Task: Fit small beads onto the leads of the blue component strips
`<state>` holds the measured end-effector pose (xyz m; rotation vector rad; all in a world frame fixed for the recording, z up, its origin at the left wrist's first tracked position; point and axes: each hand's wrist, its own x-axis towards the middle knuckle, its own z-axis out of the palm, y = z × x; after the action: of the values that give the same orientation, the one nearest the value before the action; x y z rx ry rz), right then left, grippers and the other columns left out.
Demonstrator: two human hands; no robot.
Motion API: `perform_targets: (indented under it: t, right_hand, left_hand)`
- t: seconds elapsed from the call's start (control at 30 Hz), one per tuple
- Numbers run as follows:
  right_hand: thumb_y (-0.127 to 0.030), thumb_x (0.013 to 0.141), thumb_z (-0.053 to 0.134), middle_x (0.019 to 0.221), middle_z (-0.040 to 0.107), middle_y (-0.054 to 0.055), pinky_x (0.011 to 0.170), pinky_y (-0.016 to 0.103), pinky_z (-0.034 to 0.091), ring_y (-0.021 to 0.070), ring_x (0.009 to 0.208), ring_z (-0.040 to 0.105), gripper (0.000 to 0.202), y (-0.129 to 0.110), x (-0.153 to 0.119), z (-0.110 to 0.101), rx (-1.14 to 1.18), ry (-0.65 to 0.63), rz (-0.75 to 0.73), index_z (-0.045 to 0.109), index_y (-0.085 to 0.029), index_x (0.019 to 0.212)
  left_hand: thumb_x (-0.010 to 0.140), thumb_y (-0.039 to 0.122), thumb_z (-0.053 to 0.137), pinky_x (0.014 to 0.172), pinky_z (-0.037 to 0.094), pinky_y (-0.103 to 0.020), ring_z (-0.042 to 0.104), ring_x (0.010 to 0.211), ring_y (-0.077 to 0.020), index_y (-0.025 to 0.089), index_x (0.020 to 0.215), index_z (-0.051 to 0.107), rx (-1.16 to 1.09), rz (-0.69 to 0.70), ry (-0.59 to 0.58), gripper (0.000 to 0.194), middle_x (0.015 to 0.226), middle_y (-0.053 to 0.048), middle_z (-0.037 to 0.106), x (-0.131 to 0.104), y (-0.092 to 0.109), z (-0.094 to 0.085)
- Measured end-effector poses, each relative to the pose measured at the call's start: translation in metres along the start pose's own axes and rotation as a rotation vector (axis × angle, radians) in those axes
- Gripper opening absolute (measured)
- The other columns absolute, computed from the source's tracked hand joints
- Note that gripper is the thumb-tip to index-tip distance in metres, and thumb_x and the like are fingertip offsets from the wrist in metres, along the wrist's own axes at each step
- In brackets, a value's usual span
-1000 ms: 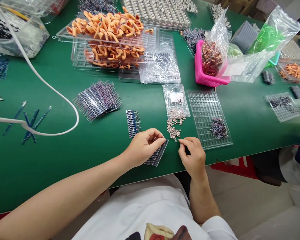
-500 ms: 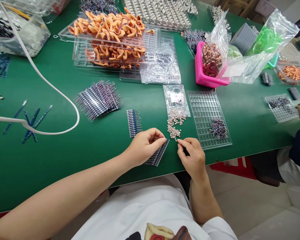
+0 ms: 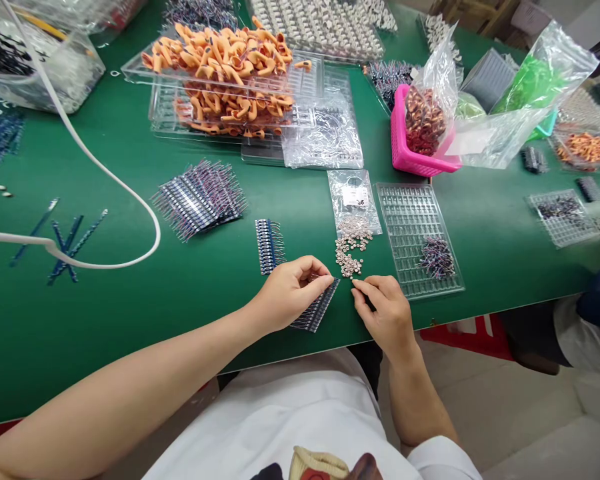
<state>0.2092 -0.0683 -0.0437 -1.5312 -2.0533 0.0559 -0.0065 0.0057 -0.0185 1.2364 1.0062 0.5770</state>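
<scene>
My left hand [image 3: 293, 293] pinches the upper corner of a dark panel of small circuit boards [image 3: 320, 308] with thin wire leads. The hand covers part of that panel, which lies near the table's front edge. To its right, my right hand [image 3: 384, 310] has its index fingertip on the green table at the near end of a scatter of small round metallic discs [image 3: 350, 263]. Its thumb is a little apart from that finger. Behind the left hand lies a similar blue panel with leads [image 3: 269, 247]. The discs trail out of a clear labelled bag [image 3: 353, 190].
A clear compartment tray [image 3: 413, 220] with a clump of wired parts [image 3: 437, 258] is at the right. Farther back are a pink basket [image 3: 415, 160] and stacked trays of orange pieces [image 3: 230, 60]. Wired panels [image 3: 200, 200] and a white cable [image 3: 105, 167] lie left.
My right hand has shifted slightly left along the near end of the discs. My left hand stays on the panel. Another person's hand at the far right has moved mostly out of view.
</scene>
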Motion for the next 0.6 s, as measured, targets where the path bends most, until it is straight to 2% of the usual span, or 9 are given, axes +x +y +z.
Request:
perform_targets:
  t: [0.17,0.33,0.4,0.5,0.6]
  right_hand:
    - [-0.012,0.093,0.061,0.093,0.068,0.008,0.079,0.038,0.056,0.0220,0.087,0.063,0.014,-0.001,0.006,0.005,0.023,-0.015,0.068,0.069,-0.020,0.102]
    - [-0.014,0.091,0.060,0.084,0.065,0.005,0.073,0.034,0.052,0.0188,0.079,0.061,0.010,-0.008,0.009,0.008,0.122,0.063,0.219,0.067,-0.020,0.087]
    - [-0.016,0.090,0.062,0.083,0.063,0.003,0.066,0.030,0.048,0.0160,0.073,0.057,0.009,-0.014,0.008,0.006,0.283,0.096,0.350,0.067,-0.021,0.084]
    - [-0.022,0.090,0.065,0.080,0.061,0.001,0.058,0.027,0.042,0.0136,0.068,0.054,0.009,-0.021,0.008,0.006,0.647,0.118,0.549,0.068,-0.021,0.081]
    - [-0.024,0.087,0.068,0.076,0.058,0.000,0.059,0.026,0.041,0.0128,0.068,0.053,0.009,-0.025,0.008,0.011,0.974,0.166,0.624,0.068,-0.021,0.078]
  left_hand:
    - [0.088,0.036,0.064,0.066,0.045,-0.026,0.058,0.070,-0.0131,0.016,0.084,0.064,-0.005,0.001,-0.003,0.020,0.077,0.000,0.063,0.000,0.001,0.001]
    - [0.089,0.037,0.063,0.065,0.045,-0.027,0.058,0.069,-0.0137,0.016,0.084,0.064,0.024,0.007,-0.008,0.021,0.076,0.000,0.064,0.000,0.002,0.000]
    - [0.089,0.037,0.063,0.069,0.048,-0.029,0.061,0.074,-0.0155,0.016,0.085,0.065,-0.003,0.011,-0.030,0.021,0.082,-0.003,0.068,-0.002,0.002,0.000]
    - [0.089,0.035,0.066,0.084,0.052,-0.032,0.068,0.093,-0.0193,0.016,0.085,0.065,-0.161,0.032,-0.094,0.019,0.104,-0.009,0.074,-0.006,0.002,0.002]
    - [0.089,0.032,0.068,0.095,0.052,-0.034,0.068,0.107,-0.0210,0.016,0.084,0.063,-0.315,0.047,-0.154,0.017,0.120,-0.012,0.074,-0.010,0.003,0.006]
